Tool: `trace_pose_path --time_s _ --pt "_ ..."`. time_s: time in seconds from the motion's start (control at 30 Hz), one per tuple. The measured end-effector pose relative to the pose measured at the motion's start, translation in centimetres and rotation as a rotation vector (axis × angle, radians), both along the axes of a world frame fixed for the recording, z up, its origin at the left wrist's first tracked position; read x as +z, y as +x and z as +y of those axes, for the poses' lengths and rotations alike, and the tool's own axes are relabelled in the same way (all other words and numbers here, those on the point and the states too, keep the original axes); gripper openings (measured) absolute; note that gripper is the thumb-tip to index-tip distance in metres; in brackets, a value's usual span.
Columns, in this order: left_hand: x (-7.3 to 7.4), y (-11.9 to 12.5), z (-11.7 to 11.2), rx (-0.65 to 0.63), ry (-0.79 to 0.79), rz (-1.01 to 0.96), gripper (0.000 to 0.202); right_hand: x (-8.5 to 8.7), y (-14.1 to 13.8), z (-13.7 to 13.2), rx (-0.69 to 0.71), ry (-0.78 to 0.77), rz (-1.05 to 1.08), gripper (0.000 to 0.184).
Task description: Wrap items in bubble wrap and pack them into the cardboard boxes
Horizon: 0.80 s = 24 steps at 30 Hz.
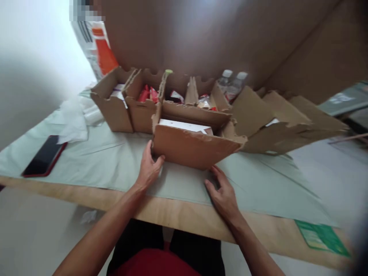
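A cardboard bin (pixel 198 147) with a white box (pixel 184 125) inside it stands forward of a row of others, near the middle of the table's near edge. The left hand (pixel 149 166) is spread at its left end, thumb parted from the fingers and against the lower left corner. The right hand (pixel 222 191) is half open, its fingertips at the lower right edge and thumb standing off; how much weight either hand bears cannot be told.

Close behind, bins holding red packets (pixel 148 94) and other wrapped goods block the way toward the far edge, and a tall brown panel (pixel 184 34) rises beyond them. Two clear bottles (pixel 232 84) with white caps show past the row. On the right, angled bins (pixel 273 130) crowd the side of the forward one. Toward the left edge lie a phone (pixel 44 156) and crumpled plastic wrapping (pixel 74 119), well apart from the left hand. A green packet (pixel 322 235) lies at the near right corner.

Pale green cloth (pixel 184 186) covers most of the surface, leaving a wooden strip (pixel 184 216) along the near edge. Cloth stretches from the phone to the left hand, and rightward from the right hand toward the right edge.
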State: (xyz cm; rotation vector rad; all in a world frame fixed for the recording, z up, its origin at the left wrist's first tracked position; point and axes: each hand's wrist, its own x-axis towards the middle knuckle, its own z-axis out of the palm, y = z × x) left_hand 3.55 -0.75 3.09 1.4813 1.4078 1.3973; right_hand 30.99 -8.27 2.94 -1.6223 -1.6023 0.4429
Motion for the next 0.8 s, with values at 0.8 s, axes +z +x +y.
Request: trace_pose_path --time_s 0.8 --pt "5.7 -23.4 3.5 0.480 -0.319 1.186 0.040 -1.5 0.7 0.1 0.025 0.033 -0.210 0.035"
